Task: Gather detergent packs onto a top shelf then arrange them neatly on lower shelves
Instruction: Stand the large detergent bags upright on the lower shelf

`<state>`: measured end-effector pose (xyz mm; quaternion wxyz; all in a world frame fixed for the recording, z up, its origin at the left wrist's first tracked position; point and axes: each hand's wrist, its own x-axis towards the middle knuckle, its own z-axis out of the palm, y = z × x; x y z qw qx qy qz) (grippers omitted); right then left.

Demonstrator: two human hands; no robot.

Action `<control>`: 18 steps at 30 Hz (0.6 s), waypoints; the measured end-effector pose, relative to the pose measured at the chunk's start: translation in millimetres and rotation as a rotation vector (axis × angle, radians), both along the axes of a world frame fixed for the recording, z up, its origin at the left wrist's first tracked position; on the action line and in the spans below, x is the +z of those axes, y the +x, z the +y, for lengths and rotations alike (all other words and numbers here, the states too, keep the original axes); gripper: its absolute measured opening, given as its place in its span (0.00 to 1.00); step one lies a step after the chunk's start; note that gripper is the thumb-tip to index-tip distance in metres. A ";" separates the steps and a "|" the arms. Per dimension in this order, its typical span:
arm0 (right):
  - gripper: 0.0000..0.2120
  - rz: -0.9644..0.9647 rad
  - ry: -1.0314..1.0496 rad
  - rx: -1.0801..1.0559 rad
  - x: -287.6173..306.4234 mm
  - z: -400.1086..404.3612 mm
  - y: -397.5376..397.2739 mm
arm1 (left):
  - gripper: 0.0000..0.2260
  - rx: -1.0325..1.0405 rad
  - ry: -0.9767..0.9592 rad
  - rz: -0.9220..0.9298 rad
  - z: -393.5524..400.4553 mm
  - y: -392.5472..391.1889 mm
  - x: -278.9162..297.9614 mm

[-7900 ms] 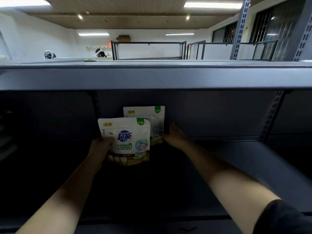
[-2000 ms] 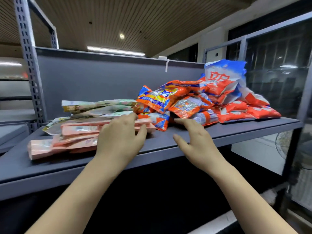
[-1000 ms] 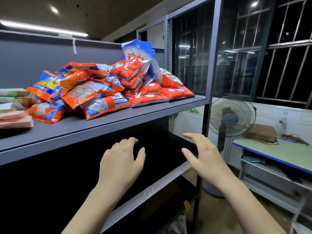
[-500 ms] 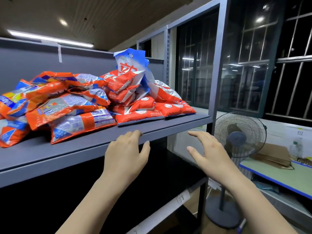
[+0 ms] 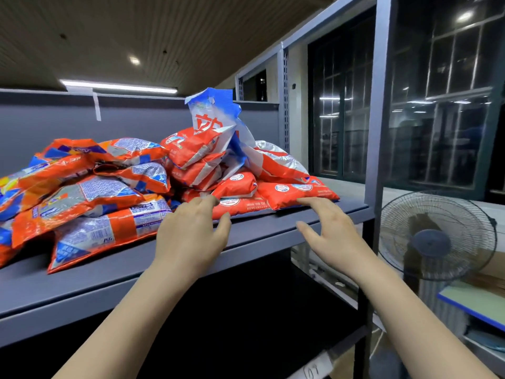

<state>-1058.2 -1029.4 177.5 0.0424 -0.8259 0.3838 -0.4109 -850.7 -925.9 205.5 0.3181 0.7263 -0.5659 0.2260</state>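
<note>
— Two hands are higher than half a second ago: then both hovered at the shelf's front lip, now the left hand (image 5: pixel 191 231) reaches over the shelf (image 5: pixel 259 231), fingertips at the lowest red pack (image 5: pixel 243 206).
— Gripping it?
— No. Fingers lie straight and relaxed, holding nothing. The right hand (image 5: pixel 330 231) is likewise spread and empty, its fingertips just short of the outer red pack (image 5: pixel 295 191).
— Where are the packs?
— Heaped on the top shelf. Roughly six orange-and-blue ones on the left (image 5: pixel 90 198), about six red ones on the right, one tall blue-white bag (image 5: pixel 210 113) upright on top.
— Any writing?
— "P&G" on the nearest orange pack (image 5: pixel 109 233); a large red Chinese character on the tall bag. One fan (image 5: pixel 434 236) stands at right.
</note>
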 end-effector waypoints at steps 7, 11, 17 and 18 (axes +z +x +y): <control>0.21 0.000 -0.072 0.117 26.2 -71.7 7.8 | 0.14 0.138 -0.048 -0.004 -43.1 -1.4 13.9; 0.20 -0.033 -0.112 0.180 45.0 -118.8 13.4 | 0.15 0.259 -0.081 -0.020 -74.6 -5.0 24.8; 0.17 -0.056 -0.090 0.278 76.7 -178.0 37.0 | 0.16 0.373 -0.173 0.013 -108.1 0.7 47.0; 0.17 -0.057 -0.088 0.291 81.9 -184.9 42.5 | 0.16 0.386 -0.194 0.027 -111.6 3.3 52.2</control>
